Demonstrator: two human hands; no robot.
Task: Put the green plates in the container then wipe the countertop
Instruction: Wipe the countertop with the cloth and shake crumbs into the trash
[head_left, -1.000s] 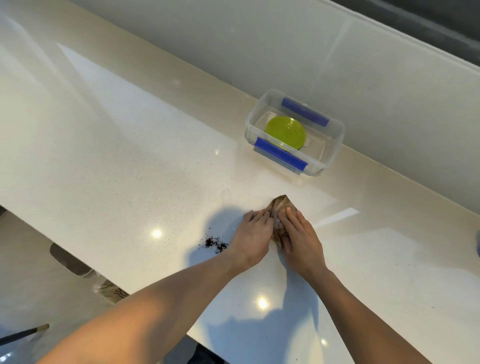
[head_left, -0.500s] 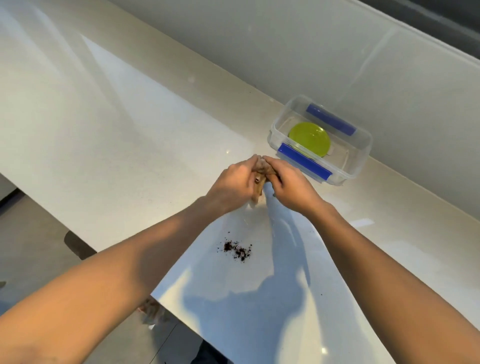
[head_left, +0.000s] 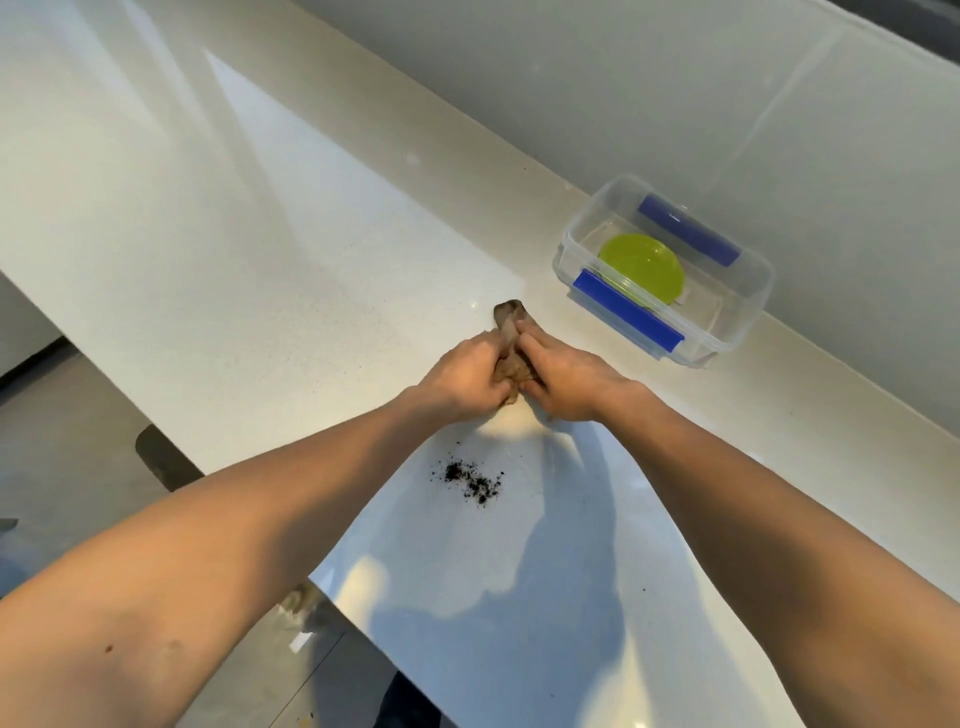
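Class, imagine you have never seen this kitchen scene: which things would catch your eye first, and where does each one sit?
First, the left hand and right hand meeting mid-counter, both gripping a bunched brown cloth. Next, the green plate glowing inside the clear container with blue clips, by the wall at right. Then the dark crumbs scattered on the white countertop, nearer the person than the hands.

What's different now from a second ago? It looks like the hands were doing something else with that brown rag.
A second ago both hands pressed the brown cloth flat on the countertop, fingers straight. Since then the left hand and right hand have gathered it up and now grip it bunched between them. The dark crumbs lie unswept, and the green plate stays in the container.
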